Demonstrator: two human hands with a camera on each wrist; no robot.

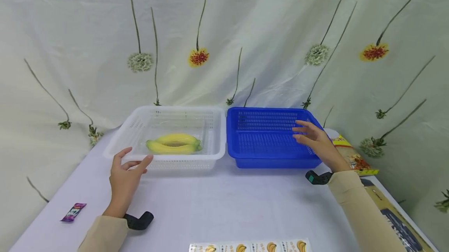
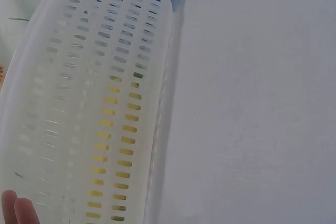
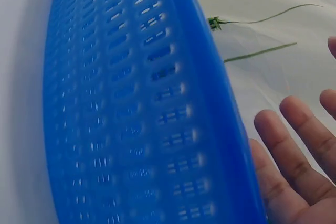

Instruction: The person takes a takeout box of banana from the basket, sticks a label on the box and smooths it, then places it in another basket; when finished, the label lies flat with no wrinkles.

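Observation:
A white basket [image 1: 191, 163] stands at the back of the table, with yellow-green bananas [image 1: 172, 149] in a clear plastic package inside it. My left hand [image 1: 125, 178] is at its front left rim, thumb and fingers apart and nothing between them. In the left wrist view two fingertips [image 2: 21, 209] show beside the basket wall. A blue basket [image 1: 277, 163] stands right beside the white one, with nothing visible inside. Over its right side hovers my right hand [image 1: 315, 141], fingers spread and holding nothing; the right wrist view shows these fingers just past the blue rim.
A small purple wrapped snack [image 1: 73, 212] lies on the left of the white-covered table [image 1: 224, 205]. At the front edge is a strip of banana-printed labels [image 1: 250, 246]. A yellow food bag [image 1: 354, 154] and a printed box [image 1: 396, 217] lie along the right. Patterned cloth hangs behind.

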